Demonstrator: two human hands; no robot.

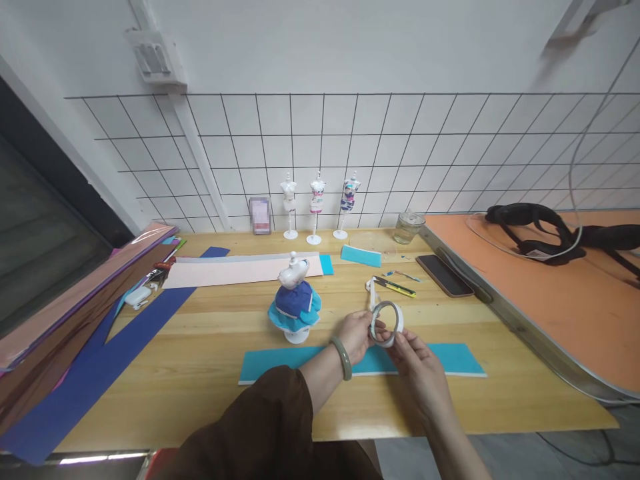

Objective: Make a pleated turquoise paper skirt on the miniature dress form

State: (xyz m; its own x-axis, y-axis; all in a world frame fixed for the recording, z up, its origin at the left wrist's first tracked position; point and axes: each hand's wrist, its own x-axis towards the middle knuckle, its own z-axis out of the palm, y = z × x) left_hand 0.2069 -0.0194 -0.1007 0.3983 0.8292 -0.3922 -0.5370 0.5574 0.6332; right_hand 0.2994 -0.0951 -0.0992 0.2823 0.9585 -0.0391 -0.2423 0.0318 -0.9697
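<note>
Single view, worn on the head. Camera sat above the near side of the desk [200, 387], facing forward and down past a brown sleeve [255, 427]. Field was wide: tape roll [399, 321] at close range, right of and below frame centre; wall grid [323, 135] behind the desk, farther off; floor [500, 457] at lower right.

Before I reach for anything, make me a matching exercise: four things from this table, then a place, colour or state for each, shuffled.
1. Tape roll
2. Front mannequin
3. Right-side phone
4. Glass jar

A. Lying flat, its face dark
B. Between the left hand and right hand, above a turquoise strip
C. See-through, near the back edge of the table
D. Dressed in dark blue and turquoise

Pairs: 1-B, 2-D, 3-A, 4-C
</note>
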